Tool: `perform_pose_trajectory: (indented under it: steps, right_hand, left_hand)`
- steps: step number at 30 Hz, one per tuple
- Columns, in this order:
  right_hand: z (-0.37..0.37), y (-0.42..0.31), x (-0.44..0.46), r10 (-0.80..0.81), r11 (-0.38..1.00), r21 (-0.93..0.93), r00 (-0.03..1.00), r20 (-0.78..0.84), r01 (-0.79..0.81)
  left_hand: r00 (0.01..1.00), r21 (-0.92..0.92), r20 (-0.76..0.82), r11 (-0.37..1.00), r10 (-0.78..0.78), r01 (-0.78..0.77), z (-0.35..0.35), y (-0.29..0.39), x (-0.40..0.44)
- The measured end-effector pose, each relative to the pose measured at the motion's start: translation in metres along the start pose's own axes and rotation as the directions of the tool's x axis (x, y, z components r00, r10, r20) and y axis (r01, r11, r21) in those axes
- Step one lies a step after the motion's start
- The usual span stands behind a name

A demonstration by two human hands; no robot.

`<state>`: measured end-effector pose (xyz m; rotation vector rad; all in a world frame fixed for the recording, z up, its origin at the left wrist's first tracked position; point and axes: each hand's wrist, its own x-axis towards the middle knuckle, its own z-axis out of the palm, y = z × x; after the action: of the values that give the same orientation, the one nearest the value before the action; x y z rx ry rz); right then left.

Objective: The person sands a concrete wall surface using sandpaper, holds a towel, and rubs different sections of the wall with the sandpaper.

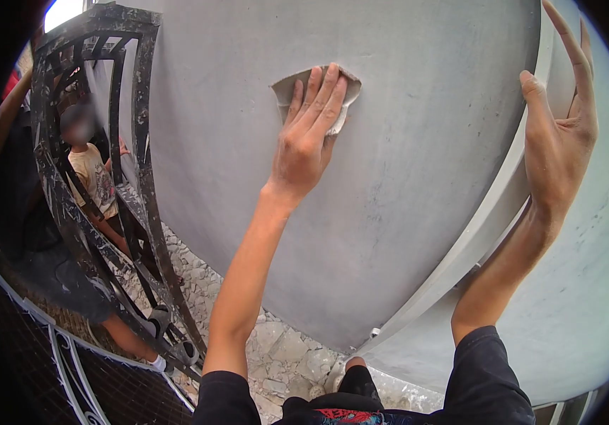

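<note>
My left hand [303,145] presses a bent piece of what looks like sandpaper [353,86] against the grey wall [418,142]. Its fingers lie over the sheet, whose corners stick out on both sides and curl away from the surface. Higher up on the right, my right hand [563,142] is raised with the fingers stretched out and the thumb apart. Nothing is in it. It is beside the pale vertical trim [492,205] at the wall's edge; whether the palm touches the surface I cannot tell.
A paint-spattered black metal frame [143,142] stands at the left, with a person [92,173] behind it. Another person's leg [131,338] shows lower left, near a metal railing [57,347]. Broken rubble [283,347] covers the ground. A second pale wall [573,283] extends right.
</note>
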<state>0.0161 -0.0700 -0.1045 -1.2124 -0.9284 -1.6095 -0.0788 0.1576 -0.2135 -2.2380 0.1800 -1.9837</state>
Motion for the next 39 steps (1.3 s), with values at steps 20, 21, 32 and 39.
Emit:
perform_pose_trajectory:
  steps: [20,21,32,39]
  right_hand:
    - [0.001,0.015,-0.002,-0.042,0.999,-0.008,0.999,0.020,0.042]
    - [0.004,0.014,-0.002,-0.066,0.998,-0.016,0.998,0.012,0.066]
    - [0.002,0.020,-0.001,-0.086,0.991,0.104,0.996,-0.011,0.086]
    - [0.001,0.024,0.002,-0.177,0.983,0.045,0.984,-0.026,0.178]
  left_hand:
    - [0.994,-0.030,-0.099,0.998,0.056,-0.059,0.001,-0.009,0.057]
    - [0.997,-0.031,-0.057,0.999,0.043,-0.044,-0.002,-0.011,0.071]
    - [0.997,-0.012,-0.015,0.997,0.080,-0.080,0.044,0.063,-0.079]
    - [0.990,0.026,-0.050,0.991,0.136,-0.134,0.002,-0.008,0.058]
